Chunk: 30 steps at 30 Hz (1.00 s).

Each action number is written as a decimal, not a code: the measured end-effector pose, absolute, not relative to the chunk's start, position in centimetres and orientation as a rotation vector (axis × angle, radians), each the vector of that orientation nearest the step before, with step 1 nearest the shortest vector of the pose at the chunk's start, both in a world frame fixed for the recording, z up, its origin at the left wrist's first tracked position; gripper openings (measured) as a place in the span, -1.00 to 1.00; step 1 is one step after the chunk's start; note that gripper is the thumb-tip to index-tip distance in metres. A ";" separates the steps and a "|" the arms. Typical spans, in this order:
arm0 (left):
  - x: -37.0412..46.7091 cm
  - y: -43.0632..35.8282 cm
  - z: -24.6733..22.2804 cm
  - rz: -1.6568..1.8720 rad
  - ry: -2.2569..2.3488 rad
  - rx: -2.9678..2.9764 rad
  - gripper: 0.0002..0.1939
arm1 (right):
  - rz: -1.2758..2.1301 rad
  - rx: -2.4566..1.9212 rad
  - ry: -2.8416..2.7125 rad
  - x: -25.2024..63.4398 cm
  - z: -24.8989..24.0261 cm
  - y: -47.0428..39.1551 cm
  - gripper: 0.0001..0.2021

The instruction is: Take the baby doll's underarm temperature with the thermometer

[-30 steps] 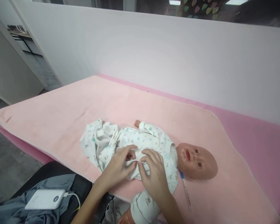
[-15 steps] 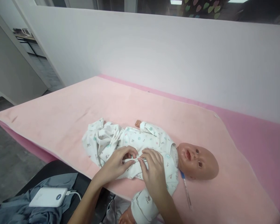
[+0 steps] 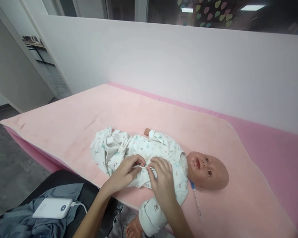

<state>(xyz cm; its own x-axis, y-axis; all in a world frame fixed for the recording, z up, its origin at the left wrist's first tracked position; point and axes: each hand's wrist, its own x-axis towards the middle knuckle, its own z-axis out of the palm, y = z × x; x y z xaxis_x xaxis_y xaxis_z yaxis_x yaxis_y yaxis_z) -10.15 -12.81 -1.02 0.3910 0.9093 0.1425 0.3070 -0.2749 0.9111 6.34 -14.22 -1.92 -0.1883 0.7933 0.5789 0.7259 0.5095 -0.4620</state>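
A baby doll [image 3: 208, 170] lies on its back, head to the right, dressed in a white printed outfit [image 3: 152, 145]. Over its belly, my left hand [image 3: 129, 170] pinches one side of a thin white tie string [image 3: 141, 167]. My right hand [image 3: 161, 172] pinches the same string close by, fingertips nearly meeting the left ones. The string looks looped or crossed between them; finer detail is too small to tell. One doll arm in its sleeve [image 3: 151, 215] hangs over the near table edge, under my right forearm. The outfit's lower end lies bunched at the left.
A pink-covered table [image 3: 84, 109] stands against a white partition [image 3: 164, 59]. Beside the doll's head lies a thin stick-like thermometer or pen with a blue end [image 3: 196, 200]. A white power bank [image 3: 53, 208] with a cable rests on grey cloth [image 3: 22, 223] at lower left.
The view has shifted slightly, with the wall showing lower. Both hands stay at the doll's belly; the string between them is drawn a little farther out to the left.
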 end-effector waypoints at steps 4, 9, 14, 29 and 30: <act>-10.1 -12.8 -0.9 0.867 1.069 1.802 -0.85 | 0.084 -1.263 -1.947 6.1 -1.9 -14.2 -0.87; -9.9 -12.9 -1.0 0.874 1.067 1.789 -0.86 | 0.044 -1.260 -1.950 5.9 -1.9 -14.1 -0.86; -10.3 -13.0 -1.1 0.906 1.049 1.763 -0.88 | 0.059 -1.249 -1.906 5.9 -1.9 -14.2 -0.92; -9.5 -14.0 -2.8 1.106 1.256 2.035 -0.77 | -0.029 -1.283 -2.037 5.9 -2.1 -14.2 -0.88; -9.5 -14.2 -2.9 1.106 1.269 2.064 -0.76 | -0.047 -1.291 -2.049 5.8 -2.0 -14.3 -0.87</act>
